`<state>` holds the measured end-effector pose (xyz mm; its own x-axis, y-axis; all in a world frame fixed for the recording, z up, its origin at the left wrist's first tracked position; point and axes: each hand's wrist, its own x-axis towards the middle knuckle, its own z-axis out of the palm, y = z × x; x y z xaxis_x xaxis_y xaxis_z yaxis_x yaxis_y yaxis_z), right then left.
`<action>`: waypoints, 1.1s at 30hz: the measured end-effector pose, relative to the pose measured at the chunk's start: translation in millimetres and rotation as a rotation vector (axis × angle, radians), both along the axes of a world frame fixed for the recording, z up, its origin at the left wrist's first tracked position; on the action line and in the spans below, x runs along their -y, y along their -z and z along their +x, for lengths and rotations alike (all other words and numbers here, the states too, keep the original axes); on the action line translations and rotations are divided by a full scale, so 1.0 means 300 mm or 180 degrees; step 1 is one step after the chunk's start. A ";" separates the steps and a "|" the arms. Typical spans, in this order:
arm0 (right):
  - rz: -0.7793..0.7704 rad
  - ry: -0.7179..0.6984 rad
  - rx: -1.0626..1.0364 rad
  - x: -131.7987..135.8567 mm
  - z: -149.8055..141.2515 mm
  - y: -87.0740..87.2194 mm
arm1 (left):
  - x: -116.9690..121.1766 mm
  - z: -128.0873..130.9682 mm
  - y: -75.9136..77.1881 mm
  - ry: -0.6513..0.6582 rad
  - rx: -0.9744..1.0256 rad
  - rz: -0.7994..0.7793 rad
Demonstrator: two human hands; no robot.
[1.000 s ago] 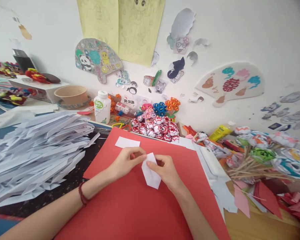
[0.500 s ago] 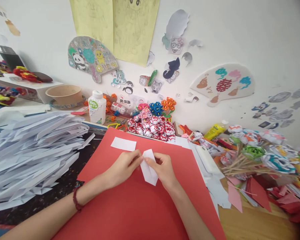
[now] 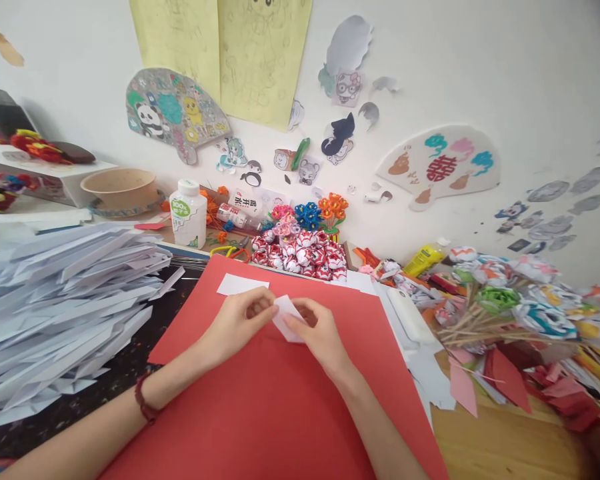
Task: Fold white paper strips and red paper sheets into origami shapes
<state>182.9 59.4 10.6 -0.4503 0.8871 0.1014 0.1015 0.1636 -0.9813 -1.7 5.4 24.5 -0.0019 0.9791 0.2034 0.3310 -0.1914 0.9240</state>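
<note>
Between my hands is a small piece of folded white paper (image 3: 287, 321), held above a large red sheet (image 3: 270, 400). My left hand (image 3: 243, 313) pinches its upper left edge between thumb and fingertips. My right hand (image 3: 317, 328) grips the right side, thumb on the face of the paper and fingers behind it, partly hidden. A flat white paper rectangle (image 3: 241, 285) lies on the red sheet just beyond my left hand.
A big pile of folded white paper strips (image 3: 65, 313) covers the left side. Behind the sheet stand a white bottle (image 3: 189, 217) and a heap of red-and-white paper flowers (image 3: 303, 255). Paper flowers on sticks (image 3: 500, 300) and paper scraps (image 3: 510, 380) crowd the right.
The folded paper has tilted and looks shorter now, its lower end no longer stretching down toward me. Both hands stay on it. The whole view has shifted slightly.
</note>
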 end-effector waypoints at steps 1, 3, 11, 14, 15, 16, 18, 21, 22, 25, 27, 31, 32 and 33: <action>-0.0027 0.0206 -0.0102 -0.003 0.000 0.001 | -0.001 -0.001 -0.001 -0.0114 0.0194 -0.0043; -0.0304 0.0412 -0.0332 -0.006 0.000 0.000 | -0.001 0.001 -0.009 -0.0253 0.0596 -0.0231; -0.0813 -0.0377 -0.0558 0.011 -0.009 -0.016 | 0.015 0.044 -0.024 -0.0005 0.1137 -0.0721; -0.0670 -0.0104 -0.0596 0.007 -0.006 -0.020 | 0.014 0.047 -0.012 -0.0002 0.0739 -0.0692; -0.0626 -0.0037 -0.0608 0.005 -0.006 -0.022 | 0.013 0.046 -0.007 0.0054 0.0593 -0.0690; -0.0592 -0.0001 -0.0619 0.005 -0.006 -0.024 | 0.013 0.045 -0.002 0.0127 0.0463 -0.0696; -0.0570 -0.0047 -0.0603 0.007 -0.009 -0.026 | 0.013 0.045 0.005 0.0247 0.0282 -0.0711; -0.0580 -0.0207 -0.0486 0.015 -0.014 -0.025 | 0.017 0.046 0.009 0.0234 0.0177 -0.0647; -0.0578 -0.0224 -0.0453 0.017 -0.015 -0.024 | 0.019 0.047 0.008 0.0237 0.0139 -0.0621; -0.0570 -0.0179 -0.0421 0.014 -0.009 -0.021 | 0.026 0.049 0.007 0.0295 -0.0235 -0.0522; -0.0601 -0.0103 -0.0414 0.006 -0.001 -0.021 | 0.031 0.049 0.009 0.0164 -0.0875 -0.0402; -0.0724 0.0140 -0.0358 -0.015 0.022 -0.018 | 0.040 0.037 0.019 -0.0265 -0.2150 0.0280; -0.0748 0.0160 -0.0346 -0.020 0.026 -0.017 | 0.042 0.032 0.020 -0.0258 -0.2354 0.0575; -0.0774 0.0154 -0.0337 -0.023 0.030 -0.016 | 0.043 0.027 0.021 -0.0184 -0.2558 0.0900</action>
